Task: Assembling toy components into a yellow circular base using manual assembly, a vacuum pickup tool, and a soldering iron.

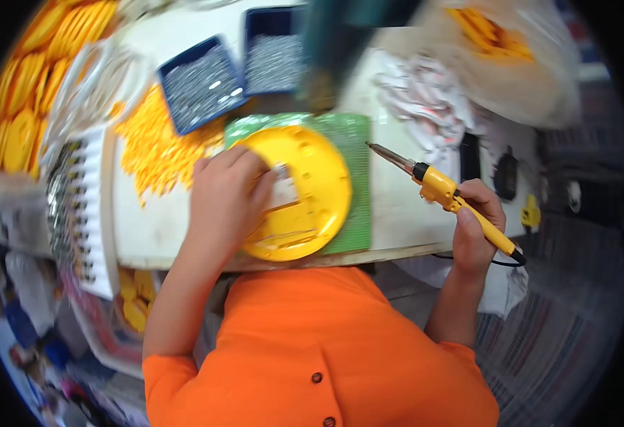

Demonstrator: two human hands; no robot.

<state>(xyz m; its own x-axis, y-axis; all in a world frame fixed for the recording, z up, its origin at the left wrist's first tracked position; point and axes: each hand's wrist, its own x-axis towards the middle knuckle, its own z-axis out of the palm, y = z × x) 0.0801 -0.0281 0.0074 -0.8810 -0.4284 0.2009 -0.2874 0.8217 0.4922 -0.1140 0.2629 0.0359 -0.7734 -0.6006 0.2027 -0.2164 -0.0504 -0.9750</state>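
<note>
A round yellow plastic housing point(329, 192) lies on a green bubble-wrap mat point(360, 213) at the table's front edge. Inside it sit a pale rectangular part point(283, 192) and a small metallic piece point(281, 169). My left hand point(230, 188) is over the housing's left side, fingers curled and pressed together near the pale part; what they pinch, if anything, is hidden. To the right, my right hand point(479, 224) grips a yellow soldering iron point(436, 186) by its handle. Its metal tip points up and left, beyond the mat's right edge and apart from the housing.
Two blue trays point(201, 89) of small metal pieces stand behind a pile of small yellow parts point(159, 153). A white rack point(98, 213) is at left, near stacked yellow housings point(20, 139). A blurred dark green object point(333, 50) hangs overhead. White leads point(425, 96) lie far right.
</note>
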